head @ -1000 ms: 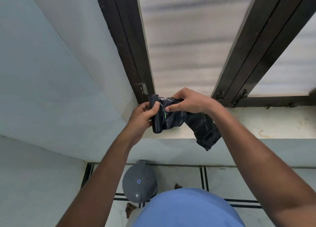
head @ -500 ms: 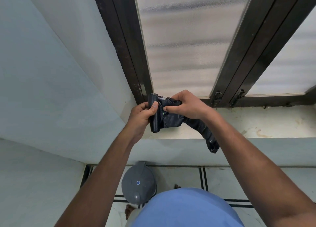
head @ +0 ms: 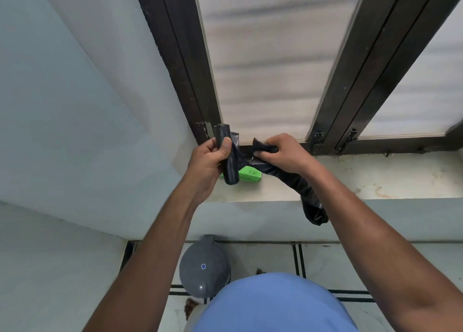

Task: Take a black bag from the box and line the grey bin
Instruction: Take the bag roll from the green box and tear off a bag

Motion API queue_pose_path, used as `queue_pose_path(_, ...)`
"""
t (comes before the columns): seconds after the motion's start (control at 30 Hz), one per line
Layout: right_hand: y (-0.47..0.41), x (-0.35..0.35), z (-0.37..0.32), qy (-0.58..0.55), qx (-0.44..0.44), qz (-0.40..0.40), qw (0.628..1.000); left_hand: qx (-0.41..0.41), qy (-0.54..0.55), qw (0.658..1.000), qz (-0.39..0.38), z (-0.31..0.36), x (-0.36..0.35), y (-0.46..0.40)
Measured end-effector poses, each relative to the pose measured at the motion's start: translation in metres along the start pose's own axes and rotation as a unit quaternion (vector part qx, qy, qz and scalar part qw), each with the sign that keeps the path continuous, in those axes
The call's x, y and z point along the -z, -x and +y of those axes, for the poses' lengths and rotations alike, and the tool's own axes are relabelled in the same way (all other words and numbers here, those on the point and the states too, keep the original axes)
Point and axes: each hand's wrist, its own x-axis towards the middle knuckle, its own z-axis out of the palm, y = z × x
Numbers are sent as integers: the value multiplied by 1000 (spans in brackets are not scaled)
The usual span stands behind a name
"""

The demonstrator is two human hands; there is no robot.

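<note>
My left hand (head: 208,160) grips a black roll of bags (head: 226,156), held upright above the window sill. My right hand (head: 283,151) is closed on one black bag (head: 298,184), whose loose end hangs down past the sill edge under my right forearm. A gap shows between the roll and the bag's top edge. A bright green box (head: 250,175) lies on the sill just behind the roll. The grey bin (head: 204,266), lid shut, stands on the floor below the sill, between my arms.
The stone window sill (head: 375,179) runs across below a dark-framed frosted window (head: 265,56). A pale wall (head: 62,106) closes in on the left. My blue shirt (head: 270,306) covers the lower middle, above a tiled floor (head: 320,259) with dark lines.
My hands have moved apart: the bag in my right hand has pulled away from the roll in my left. The green box behind them has come into view.
</note>
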Motion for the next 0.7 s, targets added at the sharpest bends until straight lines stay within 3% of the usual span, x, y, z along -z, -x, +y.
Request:
queue_pose_path(0.17,15,7,-10,-139,-9,-72,988,10,-26,999,40,0,4,-6)
queue_pose_path(0.3,15,1,-4,-72,9,-105,992,30,38,998,40,-2,7,-11)
queue_pose_path(0.5,13,-3,-20,118,31,-7,992,63,83,994,38,-13,-14,-7)
queue_pose_path(0.57,8,-7,-13,184,0,42,982,81,96,992,22,-9,-16,-2)
queue_pose_path(0.63,6,-2,7,183,-60,87,977,88,106,990,-1,-3,-11,2)
queue_pose_path(0.7,5,7,20,103,-98,121,982,53,92,994,-2,1,-4,0)
